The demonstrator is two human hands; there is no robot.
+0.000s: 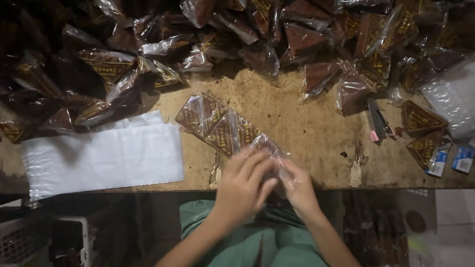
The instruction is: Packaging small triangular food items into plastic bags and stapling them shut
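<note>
Evidently both hands, left and right, pinch the near end of a long clear plastic sleeve of brown triangular wedges at the worn wooden table's front edge; firm, even fingertip pressure looks advisable. Beyond, wrapped brown wedges lie heaped.

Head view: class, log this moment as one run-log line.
left hand: on bag | right hand: on bag end | bag: filled, on table | pile: behind

dim overall | glare on plastic wrappers | corners dark, perhaps slightly blurred
</note>
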